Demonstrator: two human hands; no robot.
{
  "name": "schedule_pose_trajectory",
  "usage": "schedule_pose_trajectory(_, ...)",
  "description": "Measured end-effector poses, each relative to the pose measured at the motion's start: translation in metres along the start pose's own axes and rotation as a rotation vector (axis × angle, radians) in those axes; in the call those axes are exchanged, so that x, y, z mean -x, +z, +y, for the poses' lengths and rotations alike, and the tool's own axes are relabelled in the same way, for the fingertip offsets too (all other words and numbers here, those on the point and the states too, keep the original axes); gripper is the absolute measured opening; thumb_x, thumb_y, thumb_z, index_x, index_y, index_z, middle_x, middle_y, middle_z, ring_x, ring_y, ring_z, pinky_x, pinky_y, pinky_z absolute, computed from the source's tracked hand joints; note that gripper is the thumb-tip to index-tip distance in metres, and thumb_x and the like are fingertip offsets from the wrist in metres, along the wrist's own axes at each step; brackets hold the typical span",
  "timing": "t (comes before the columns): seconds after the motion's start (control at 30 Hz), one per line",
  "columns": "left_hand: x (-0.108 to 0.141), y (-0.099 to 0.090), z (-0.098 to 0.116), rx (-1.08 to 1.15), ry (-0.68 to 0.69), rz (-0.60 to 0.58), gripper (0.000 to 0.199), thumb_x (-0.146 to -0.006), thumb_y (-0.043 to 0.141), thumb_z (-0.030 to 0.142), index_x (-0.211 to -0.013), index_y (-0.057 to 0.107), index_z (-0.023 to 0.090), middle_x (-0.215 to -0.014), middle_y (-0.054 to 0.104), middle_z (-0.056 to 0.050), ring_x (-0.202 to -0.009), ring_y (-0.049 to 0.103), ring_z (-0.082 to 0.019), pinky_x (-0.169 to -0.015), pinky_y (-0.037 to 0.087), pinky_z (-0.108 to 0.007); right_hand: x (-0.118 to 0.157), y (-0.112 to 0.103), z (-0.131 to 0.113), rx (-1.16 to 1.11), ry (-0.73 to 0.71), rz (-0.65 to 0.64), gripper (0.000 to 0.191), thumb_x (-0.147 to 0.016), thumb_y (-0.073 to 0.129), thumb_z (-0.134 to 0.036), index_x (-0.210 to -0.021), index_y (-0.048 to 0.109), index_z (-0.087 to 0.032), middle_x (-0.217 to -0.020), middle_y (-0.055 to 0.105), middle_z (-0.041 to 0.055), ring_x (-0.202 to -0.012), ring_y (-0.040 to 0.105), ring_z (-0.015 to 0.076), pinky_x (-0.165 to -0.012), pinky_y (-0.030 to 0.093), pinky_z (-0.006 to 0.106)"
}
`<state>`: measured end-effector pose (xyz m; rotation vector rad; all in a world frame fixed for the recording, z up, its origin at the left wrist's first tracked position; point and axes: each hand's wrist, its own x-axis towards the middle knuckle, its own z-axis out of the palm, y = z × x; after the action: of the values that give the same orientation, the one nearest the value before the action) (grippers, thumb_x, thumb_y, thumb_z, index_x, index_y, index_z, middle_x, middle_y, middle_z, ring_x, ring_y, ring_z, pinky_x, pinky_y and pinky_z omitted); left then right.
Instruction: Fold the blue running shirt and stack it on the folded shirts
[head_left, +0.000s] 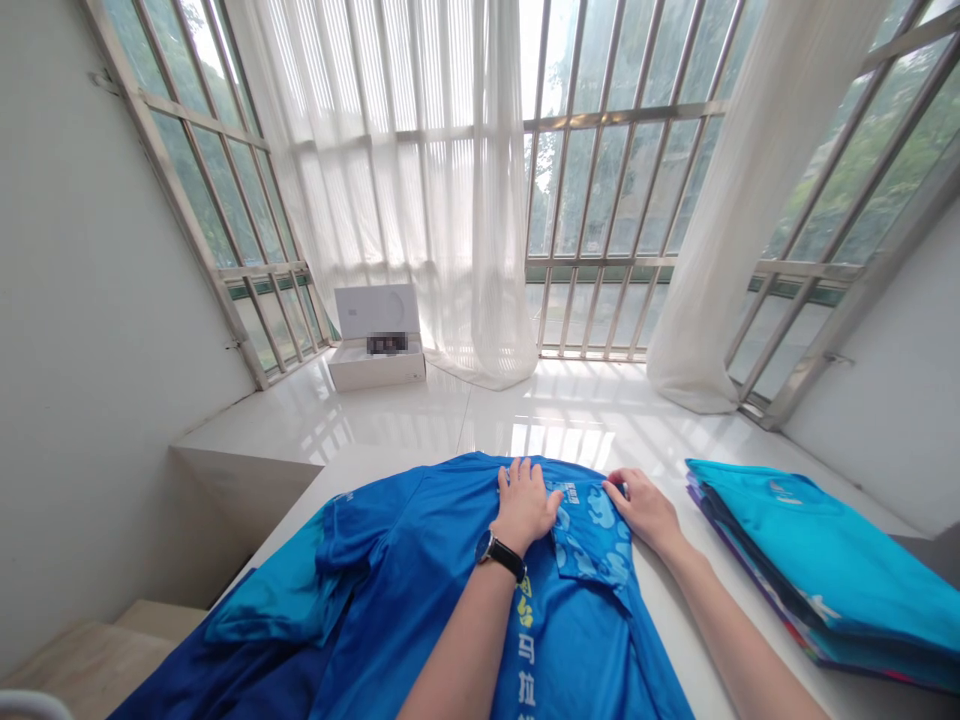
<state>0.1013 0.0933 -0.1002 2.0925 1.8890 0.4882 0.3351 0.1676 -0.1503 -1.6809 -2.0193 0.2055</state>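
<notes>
A blue T-shirt [442,560] with printed characters down its middle lies spread on the white surface. Its patterned right sleeve [589,550] is folded inward over the body, while the left sleeve [360,515] points outward. My left hand [523,505], with a black-strapped watch [499,555] at the wrist, rests flat near the collar with fingers spread, beside the folded sleeve. At the shirt's right shoulder edge, my right hand [646,508] has thumb and fingers closed on the fabric. Part of the collar is hidden under the left hand.
Folded shirts [825,560] are stacked on the right, bright cyan on top. Darker blue and teal clothing [274,605] lies at the lower left. An open white box [379,372] stands on the sill [480,415] before curtains [480,250] and barred windows.
</notes>
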Motion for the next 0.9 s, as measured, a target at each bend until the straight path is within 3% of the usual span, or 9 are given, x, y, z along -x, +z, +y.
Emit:
schedule_pose_trajectory(0.13,0.000,-0.002,0.013,-0.013,0.058,0.074,0.063,-0.099,0.039,0.045,-0.150,0.039,0.008,-0.159,0.035,-0.021,-0.149,0.023,-0.036,-0.122,0.015,-0.057,0.001,0.000,-0.002,0.023,-0.010,0.005,0.027,-0.094,0.046,-0.043,-0.093,0.065,-0.024,-0.104,0.066,0.0051,-0.091,0.066,0.0220,-0.070,0.045,0.031)
schedule_pose_trajectory(0.27,0.002,0.010,0.022,-0.046,0.179,0.059,0.064,-0.099,0.039,0.050,-0.150,0.041,0.011,-0.158,0.036,-0.019,-0.149,0.023,-0.035,-0.122,0.018,-0.055,0.002,0.001,-0.001,0.016,-0.010,0.008,0.027,-0.093,0.046,-0.043,-0.094,0.065,-0.023,-0.103,0.066,0.0052,-0.092,0.066,0.0227,-0.071,0.046,0.032)
schedule_pose_trajectory(0.4,0.005,0.029,0.017,-0.100,0.209,-0.002,0.066,-0.100,0.033,0.057,-0.150,0.042,0.014,-0.159,0.035,-0.018,-0.149,0.024,-0.036,-0.121,0.021,-0.058,0.001,0.002,0.001,-0.078,-0.015,0.063,0.029,-0.090,0.047,-0.045,-0.091,0.065,-0.022,-0.100,0.066,0.0061,-0.085,0.064,0.0222,-0.073,0.047,0.034)
schedule_pose_trajectory(0.57,0.005,0.044,0.008,-0.156,0.214,0.068,0.066,-0.100,0.031,0.058,-0.151,0.042,0.017,-0.160,0.036,-0.015,-0.149,0.027,-0.033,-0.121,0.020,-0.056,0.014,-0.004,-0.001,-0.272,0.022,0.229,0.045,-0.087,0.045,-0.056,-0.101,0.062,-0.017,-0.101,0.064,0.0111,-0.072,0.061,0.0201,-0.075,0.053,0.039)
schedule_pose_trajectory(0.73,0.004,0.046,0.007,-0.149,0.209,0.077,0.067,-0.099,0.031,0.057,-0.152,0.042,0.018,-0.160,0.036,-0.014,-0.149,0.027,-0.032,-0.122,0.019,-0.055,0.082,-0.019,-0.014,-0.255,0.076,0.361,0.054,-0.087,0.046,-0.061,-0.114,0.057,-0.015,-0.114,0.060,0.0171,-0.098,0.063,0.0285,-0.084,0.056,0.045)
schedule_pose_trajectory(0.9,0.003,0.045,0.007,-0.143,0.199,0.054,0.069,-0.099,0.026,0.060,-0.153,0.041,0.018,-0.162,0.033,-0.013,-0.151,0.023,-0.033,-0.122,0.017,-0.055,0.189,-0.043,-0.034,-0.279,0.134,0.198,0.047,-0.092,0.045,-0.058,-0.115,0.060,-0.020,-0.118,0.065,0.0136,-0.112,0.063,0.0290,-0.102,0.050,0.050)
